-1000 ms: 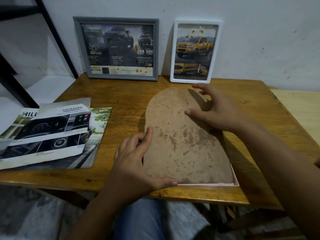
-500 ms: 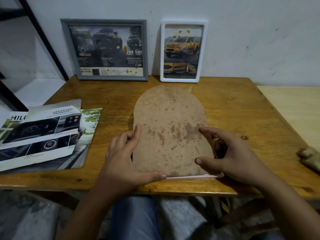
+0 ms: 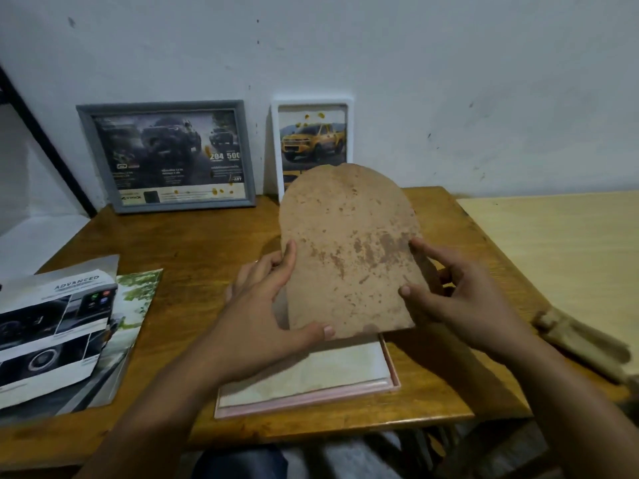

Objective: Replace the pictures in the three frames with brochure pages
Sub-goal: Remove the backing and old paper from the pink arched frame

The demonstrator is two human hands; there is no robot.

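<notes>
Glossy brochure pages [image 3: 52,326] lay at table's L edge; grey rectangular frame [image 3: 166,155] & white upright frame [image 3: 311,140] leaned on the wall, both w/ truck prints. L hand [image 3: 273,305] & R hand [image 3: 453,292] each pinched a side edge of the stained brown arch-topped backing board [image 3: 349,250], tilted up, long axis running away from the person. Pink-edged frame [image 3: 307,395] lay flat directly beneath, pale sheet exposed, about equally near both hands.

I see two bare forearms, no sleeves, a thin ring [image 3: 256,261] on a left finger, and blue jeans [image 3: 242,463] at my lap.
</notes>
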